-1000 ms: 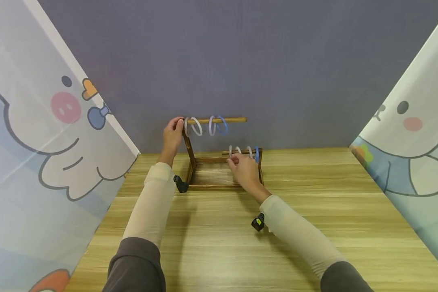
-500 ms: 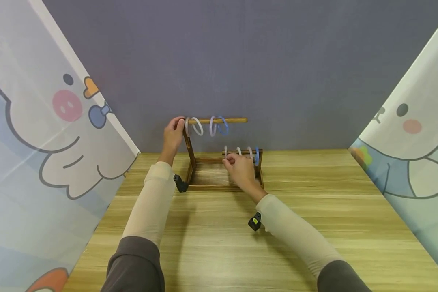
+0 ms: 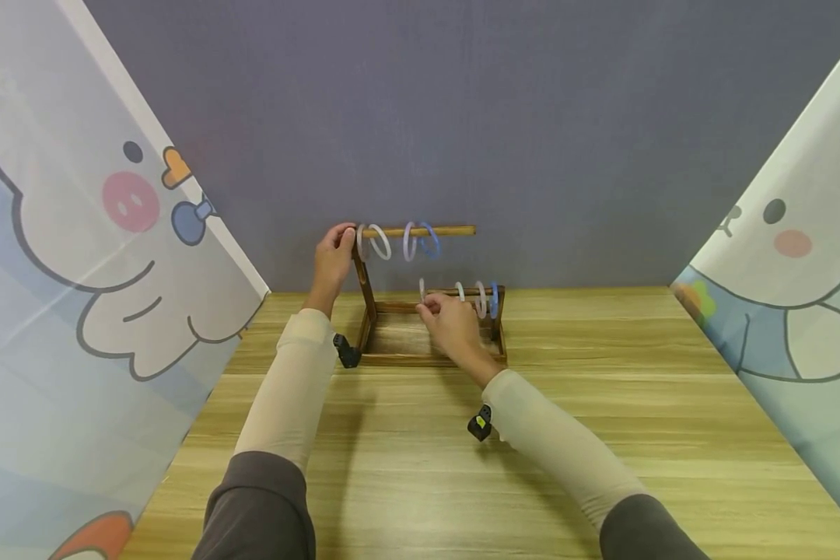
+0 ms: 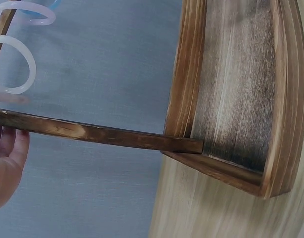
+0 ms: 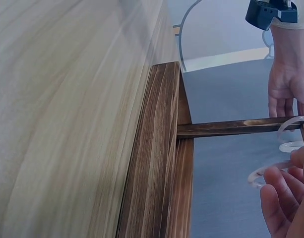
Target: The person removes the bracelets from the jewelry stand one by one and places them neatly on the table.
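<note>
A brown wooden bangle stand (image 3: pixel 434 360) has two bars. With its thumb and fingers, my left hand (image 3: pixel 331 260) grips the top of the tall left post (image 4: pixel 92 131). Beside it on the upper bar (image 3: pixel 455 230) hang a white bangle (image 3: pixel 380 243), a lilac bangle (image 3: pixel 409 243), a blue bangle (image 3: pixel 430 241) and a pale pinkish one. My right hand (image 3: pixel 455 327) pinches a pale translucent bangle (image 5: pixel 261 172) at the left tip of the lower bar. Right of that hand, a white bangle (image 3: pixel 460 291), a pale bangle (image 3: pixel 481 299) and a blue bangle (image 3: pixel 494 301) stay on the lower bar.
The stand's shallow tray (image 3: pixel 399 333) rests on a wood-grain table (image 3: pixel 406 467) near a grey back wall (image 3: pixel 567 155). Cartoon-printed panels (image 3: pixel 63 233) flank the table. A small black camera (image 3: pixel 347 351) is on the left wrist.
My right hand has moved left along the lower bar, bringing the pinched pale bangle from over the bar to its left tip. My left hand has stayed on the post.
</note>
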Action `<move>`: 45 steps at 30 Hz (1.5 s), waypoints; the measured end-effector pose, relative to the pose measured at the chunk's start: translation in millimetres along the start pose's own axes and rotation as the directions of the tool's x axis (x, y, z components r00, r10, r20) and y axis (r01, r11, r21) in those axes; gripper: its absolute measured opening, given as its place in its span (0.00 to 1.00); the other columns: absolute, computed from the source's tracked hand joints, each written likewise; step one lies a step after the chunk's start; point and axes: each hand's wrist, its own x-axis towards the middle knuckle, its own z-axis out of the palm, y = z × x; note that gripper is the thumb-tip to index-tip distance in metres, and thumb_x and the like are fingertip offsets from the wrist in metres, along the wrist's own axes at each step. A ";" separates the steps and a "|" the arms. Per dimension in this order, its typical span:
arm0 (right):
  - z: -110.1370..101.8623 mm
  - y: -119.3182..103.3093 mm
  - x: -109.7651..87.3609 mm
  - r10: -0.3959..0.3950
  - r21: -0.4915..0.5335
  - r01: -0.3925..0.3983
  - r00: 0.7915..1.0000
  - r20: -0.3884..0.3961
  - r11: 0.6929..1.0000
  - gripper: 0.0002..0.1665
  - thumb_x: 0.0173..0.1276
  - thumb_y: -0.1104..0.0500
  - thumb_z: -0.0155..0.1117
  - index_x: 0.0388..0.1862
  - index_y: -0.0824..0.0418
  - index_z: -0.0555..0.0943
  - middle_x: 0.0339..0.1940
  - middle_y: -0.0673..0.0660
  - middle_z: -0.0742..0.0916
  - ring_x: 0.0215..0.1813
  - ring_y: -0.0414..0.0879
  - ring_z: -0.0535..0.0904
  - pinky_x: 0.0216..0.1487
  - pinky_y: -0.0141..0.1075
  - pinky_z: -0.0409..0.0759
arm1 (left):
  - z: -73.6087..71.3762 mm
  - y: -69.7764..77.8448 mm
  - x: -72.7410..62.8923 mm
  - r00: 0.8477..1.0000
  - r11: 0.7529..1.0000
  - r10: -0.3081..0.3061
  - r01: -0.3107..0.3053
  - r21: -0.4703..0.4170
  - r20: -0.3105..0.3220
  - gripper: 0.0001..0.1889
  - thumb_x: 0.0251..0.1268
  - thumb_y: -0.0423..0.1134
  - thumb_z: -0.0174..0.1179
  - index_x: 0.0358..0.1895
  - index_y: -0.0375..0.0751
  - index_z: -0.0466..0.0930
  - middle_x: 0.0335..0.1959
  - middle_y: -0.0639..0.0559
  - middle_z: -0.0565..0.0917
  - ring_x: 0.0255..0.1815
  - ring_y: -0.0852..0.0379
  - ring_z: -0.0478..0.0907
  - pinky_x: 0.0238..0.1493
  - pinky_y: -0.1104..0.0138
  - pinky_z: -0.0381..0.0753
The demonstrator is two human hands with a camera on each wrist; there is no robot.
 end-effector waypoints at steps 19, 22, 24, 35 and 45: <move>-11.3 5.3 -17.1 -0.098 0.023 0.096 0.992 0.083 0.995 0.13 0.72 0.48 0.68 0.43 0.56 0.90 0.37 0.51 0.93 0.35 0.44 0.90 0.37 0.39 0.86 | -1.0 -2.0 1.0 1.000 1.000 -0.004 0.004 0.019 0.003 0.21 0.81 0.53 0.49 0.66 0.50 0.77 0.62 0.45 0.80 0.55 0.55 0.77 0.56 0.62 0.78; -12.2 8.6 -20.8 -0.114 0.016 0.113 0.989 0.099 0.993 0.13 0.72 0.48 0.68 0.43 0.56 0.89 0.38 0.51 0.93 0.37 0.45 0.90 0.37 0.40 0.87 | -1.3 -2.7 0.8 1.000 1.000 -0.009 0.009 0.025 0.003 0.21 0.81 0.53 0.48 0.66 0.50 0.77 0.62 0.45 0.80 0.56 0.54 0.76 0.56 0.62 0.77; -12.9 10.6 -23.0 -0.134 0.014 0.134 0.985 0.106 0.991 0.12 0.71 0.49 0.69 0.43 0.56 0.89 0.38 0.51 0.93 0.36 0.45 0.90 0.36 0.38 0.87 | -1.5 -2.7 0.5 1.000 1.000 -0.013 0.013 0.023 0.003 0.20 0.81 0.53 0.48 0.66 0.50 0.77 0.63 0.45 0.80 0.57 0.54 0.76 0.56 0.62 0.77; -16.5 22.0 -36.4 -0.213 0.027 0.211 0.965 0.150 0.977 0.09 0.70 0.51 0.71 0.39 0.54 0.90 0.32 0.50 0.92 0.29 0.40 0.86 0.29 0.30 0.82 | -0.8 -2.3 0.4 1.000 1.000 -0.006 0.006 -0.003 0.000 0.20 0.81 0.53 0.50 0.65 0.49 0.78 0.60 0.45 0.80 0.53 0.56 0.76 0.52 0.66 0.76; -12.2 29.1 -55.2 -0.272 0.041 0.271 0.925 0.266 0.962 0.06 0.67 0.54 0.73 0.40 0.54 0.91 0.29 0.47 0.91 0.21 0.31 0.75 0.22 0.24 0.70 | -0.6 -2.5 1.9 1.000 1.000 -0.003 0.003 -0.001 0.008 0.21 0.81 0.54 0.49 0.66 0.51 0.78 0.61 0.46 0.80 0.54 0.56 0.76 0.54 0.64 0.76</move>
